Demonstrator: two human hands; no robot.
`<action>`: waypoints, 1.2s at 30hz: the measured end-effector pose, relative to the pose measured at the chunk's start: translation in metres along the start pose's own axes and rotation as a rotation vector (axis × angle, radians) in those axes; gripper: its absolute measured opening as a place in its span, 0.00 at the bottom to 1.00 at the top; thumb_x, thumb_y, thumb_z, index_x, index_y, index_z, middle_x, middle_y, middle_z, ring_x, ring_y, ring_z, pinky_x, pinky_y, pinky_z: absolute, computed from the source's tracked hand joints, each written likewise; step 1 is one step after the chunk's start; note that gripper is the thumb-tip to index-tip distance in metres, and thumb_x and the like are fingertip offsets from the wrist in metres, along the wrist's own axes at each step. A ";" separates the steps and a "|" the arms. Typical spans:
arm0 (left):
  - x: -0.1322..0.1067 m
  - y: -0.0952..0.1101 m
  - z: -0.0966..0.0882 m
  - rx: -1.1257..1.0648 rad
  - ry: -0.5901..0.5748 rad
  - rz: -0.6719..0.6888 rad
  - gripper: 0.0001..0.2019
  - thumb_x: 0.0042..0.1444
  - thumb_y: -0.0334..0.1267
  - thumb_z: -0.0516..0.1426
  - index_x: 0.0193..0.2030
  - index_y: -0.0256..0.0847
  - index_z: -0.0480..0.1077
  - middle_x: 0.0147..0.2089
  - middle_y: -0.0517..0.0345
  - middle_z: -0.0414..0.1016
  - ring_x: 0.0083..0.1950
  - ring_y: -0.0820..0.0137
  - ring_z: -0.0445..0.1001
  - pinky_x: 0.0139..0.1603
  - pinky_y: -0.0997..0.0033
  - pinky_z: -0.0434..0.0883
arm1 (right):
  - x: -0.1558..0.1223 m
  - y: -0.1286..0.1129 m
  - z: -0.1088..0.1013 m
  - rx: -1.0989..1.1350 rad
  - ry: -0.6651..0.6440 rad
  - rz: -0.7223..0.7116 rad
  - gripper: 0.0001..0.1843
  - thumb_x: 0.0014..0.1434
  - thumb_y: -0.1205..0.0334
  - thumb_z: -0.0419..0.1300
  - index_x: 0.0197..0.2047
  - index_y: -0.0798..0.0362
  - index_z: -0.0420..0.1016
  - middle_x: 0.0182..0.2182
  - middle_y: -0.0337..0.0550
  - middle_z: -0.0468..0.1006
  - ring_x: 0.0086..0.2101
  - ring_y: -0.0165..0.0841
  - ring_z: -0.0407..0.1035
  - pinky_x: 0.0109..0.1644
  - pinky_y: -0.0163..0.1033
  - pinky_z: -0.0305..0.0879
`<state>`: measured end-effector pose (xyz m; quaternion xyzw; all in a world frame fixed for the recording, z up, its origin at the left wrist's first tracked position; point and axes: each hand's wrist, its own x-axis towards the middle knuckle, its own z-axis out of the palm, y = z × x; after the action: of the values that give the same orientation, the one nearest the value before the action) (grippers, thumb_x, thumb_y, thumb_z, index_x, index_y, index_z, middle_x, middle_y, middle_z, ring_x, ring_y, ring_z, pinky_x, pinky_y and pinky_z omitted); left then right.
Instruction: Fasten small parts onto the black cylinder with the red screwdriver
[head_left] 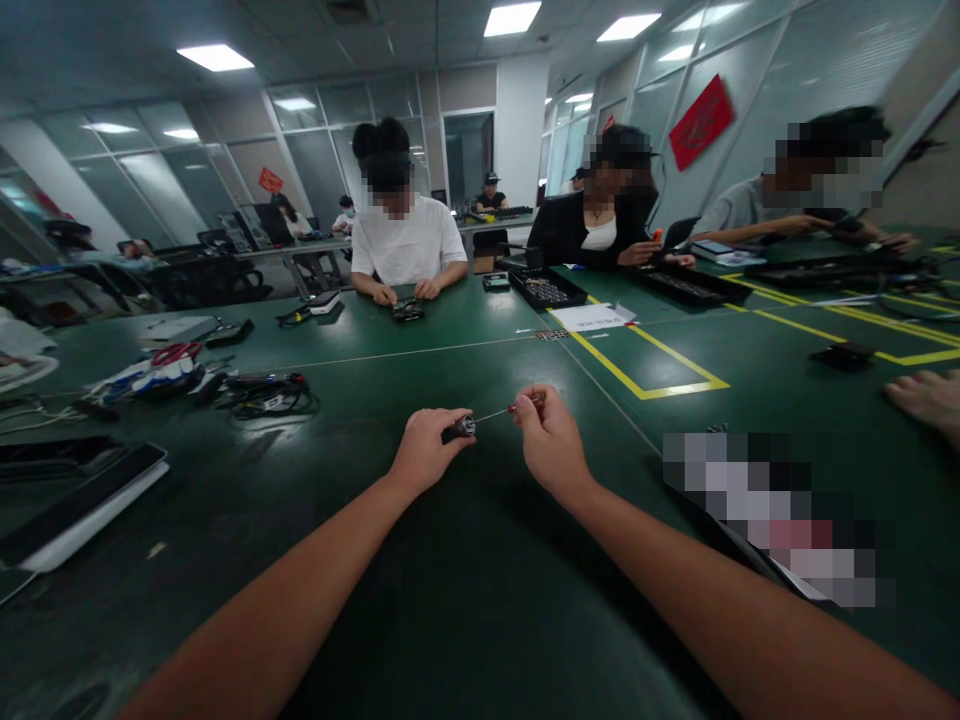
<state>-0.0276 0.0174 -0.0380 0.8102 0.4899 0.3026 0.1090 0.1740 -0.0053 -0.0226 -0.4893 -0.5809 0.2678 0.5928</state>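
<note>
In front of me, above the green table (pixel 420 600), my left hand (pixel 426 445) grips a small black cylindrical part (pixel 460 430). Its round end, with some grey detail, faces right; the rest is hidden by my fingers. My right hand (pixel 553 440) is closed around the reddish handle of a thin screwdriver (pixel 493 414). The metal shaft points left, and its tip reaches the round end of the cylinder. Whether the tip touches or sits inside it is too small to tell.
Cables (pixel 270 394) and tangled wires lie at the left, behind a black-and-white device (pixel 97 515). A blurred-out object (pixel 780 520) lies at the right, near another person's hand (pixel 930 405). Black trays (pixel 551 288) and yellow tape (pixel 682 388) are farther back, where several people sit working.
</note>
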 end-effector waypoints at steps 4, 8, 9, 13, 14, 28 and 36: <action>0.000 0.001 -0.001 -0.001 -0.007 -0.012 0.19 0.59 0.37 0.66 0.57 0.48 0.75 0.49 0.54 0.81 0.51 0.57 0.75 0.59 0.48 0.66 | 0.002 0.002 -0.002 -0.053 0.053 0.003 0.09 0.67 0.53 0.53 0.39 0.48 0.68 0.33 0.42 0.77 0.34 0.38 0.70 0.40 0.44 0.62; 0.001 0.001 -0.001 -0.010 -0.002 -0.014 0.19 0.58 0.35 0.66 0.57 0.47 0.75 0.49 0.55 0.80 0.51 0.57 0.75 0.58 0.49 0.67 | 0.003 0.003 -0.004 -0.069 0.074 0.016 0.10 0.67 0.52 0.52 0.39 0.48 0.68 0.33 0.42 0.77 0.34 0.39 0.70 0.41 0.44 0.63; 0.001 0.001 -0.001 -0.016 -0.002 -0.014 0.19 0.58 0.35 0.66 0.57 0.47 0.75 0.49 0.54 0.80 0.51 0.57 0.75 0.58 0.49 0.67 | 0.003 0.002 -0.004 -0.070 0.080 0.017 0.10 0.67 0.52 0.52 0.39 0.48 0.68 0.33 0.43 0.77 0.34 0.39 0.70 0.41 0.45 0.63; 0.001 0.001 -0.001 -0.075 0.018 -0.025 0.17 0.60 0.35 0.65 0.55 0.45 0.75 0.49 0.54 0.79 0.51 0.59 0.76 0.57 0.53 0.71 | 0.002 -0.001 -0.005 -0.063 0.101 0.015 0.10 0.67 0.52 0.53 0.40 0.48 0.69 0.33 0.43 0.77 0.34 0.39 0.71 0.41 0.45 0.64; 0.001 0.001 -0.001 -0.096 0.031 -0.027 0.16 0.60 0.35 0.65 0.55 0.45 0.75 0.50 0.54 0.79 0.52 0.59 0.76 0.57 0.54 0.71 | 0.002 -0.002 -0.005 -0.058 0.107 0.016 0.10 0.67 0.52 0.53 0.40 0.48 0.69 0.33 0.43 0.77 0.35 0.39 0.71 0.42 0.45 0.64; 0.005 0.009 -0.002 -0.634 0.100 -0.259 0.17 0.64 0.40 0.54 0.59 0.42 0.67 0.51 0.51 0.76 0.46 0.65 0.76 0.49 0.63 0.73 | 0.003 -0.003 -0.006 0.120 0.190 -0.049 0.10 0.69 0.51 0.54 0.43 0.48 0.69 0.34 0.40 0.74 0.34 0.35 0.68 0.41 0.43 0.65; 0.013 0.043 -0.018 -0.191 -0.236 -0.186 0.12 0.58 0.47 0.63 0.42 0.42 0.73 0.41 0.57 0.77 0.42 0.63 0.75 0.42 0.65 0.69 | 0.006 -0.003 -0.006 0.142 0.197 -0.049 0.10 0.68 0.52 0.54 0.42 0.48 0.69 0.34 0.40 0.74 0.34 0.35 0.69 0.41 0.44 0.65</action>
<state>-0.0025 0.0052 0.0014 0.7774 0.5155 0.2391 0.2699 0.1802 -0.0027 -0.0167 -0.4556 -0.5111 0.2443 0.6866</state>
